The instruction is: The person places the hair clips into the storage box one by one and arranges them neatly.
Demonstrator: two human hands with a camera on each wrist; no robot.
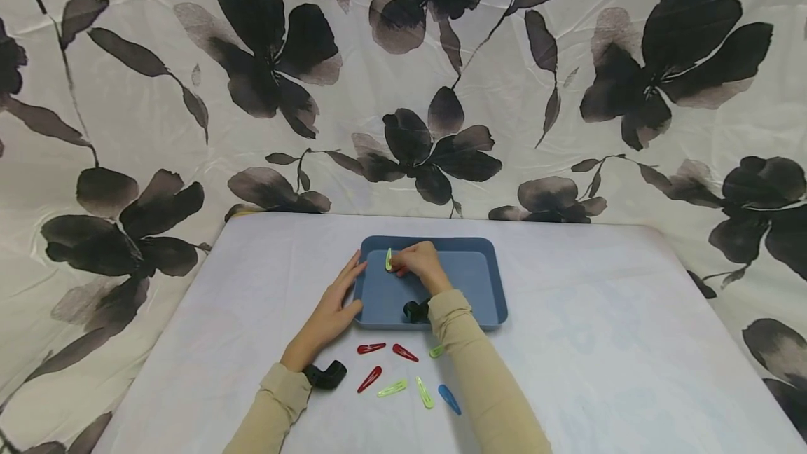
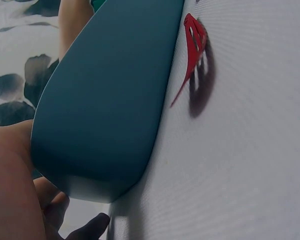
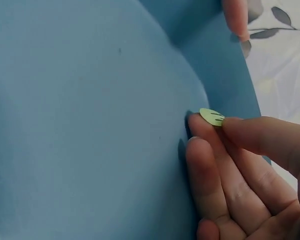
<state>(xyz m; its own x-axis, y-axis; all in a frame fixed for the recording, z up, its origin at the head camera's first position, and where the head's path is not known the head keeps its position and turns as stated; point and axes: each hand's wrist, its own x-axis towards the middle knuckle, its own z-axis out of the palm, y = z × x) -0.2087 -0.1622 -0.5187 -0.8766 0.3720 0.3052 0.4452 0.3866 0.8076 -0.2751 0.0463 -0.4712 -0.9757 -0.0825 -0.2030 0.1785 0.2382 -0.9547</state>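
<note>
My right hand (image 1: 421, 263) pinches a light green snap hair clip (image 1: 389, 259) between thumb and fingertips, over the left part of the blue tray (image 1: 485, 286). In the right wrist view the green clip (image 3: 211, 117) shows its slotted end, and the fingertips are right at the tray floor (image 3: 100, 125). My left hand (image 1: 330, 305) rests at the tray's left side with fingers straight, fingertips at the rim and thumb by the near left corner. In the left wrist view, fingers (image 2: 52, 200) show beside the tray's outer wall (image 2: 105, 100).
In front of the tray, red clips (image 1: 369, 379), green clips (image 1: 424, 392) and a blue clip (image 1: 450, 399) lie loose on the white table (image 1: 599, 342). The right sleeve (image 1: 485, 370) partly covers another green clip (image 1: 436, 351). A floral cloth (image 1: 403, 90) hangs behind.
</note>
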